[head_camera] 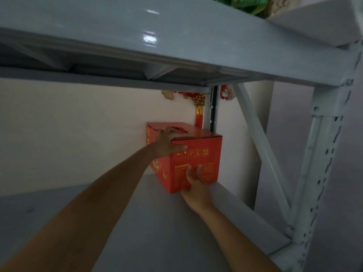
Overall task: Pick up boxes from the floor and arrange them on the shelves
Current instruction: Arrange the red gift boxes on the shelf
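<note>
- The rack (324, 154) is grey metal, with a punched upright and a slanted brace at its right end.
- The upper shelf (176, 46) runs across the top of the view. Something green (241, 4) sits on it at the far right, too cropped to name.
- The shelf board (157, 222) below it carries the task's thing.
- The wall (78, 124) behind is pale and plain.
- The box (204, 154), red card with yellow print, stands upright on the board's back right corner. Its rear is at or close to the wall, and its right side is near the board's right edge.
- The left hand (169, 142) grasps the box's near top corner, with fingers over the lid and thumb on the front face.
- The right hand (196, 185) lies flat against the lower front face, fingers straight and pointing up, pressing rather than clasping.
- A red and gold ornament (198, 107) hangs on the wall above the box.
- Progress, as a judgement: this box is off the floor and on the shelf, and is likely being squared into the corner. What is left is to let go and fetch more. It is the only box in view, and the floor is out of sight, so how many remain cannot be told.
</note>
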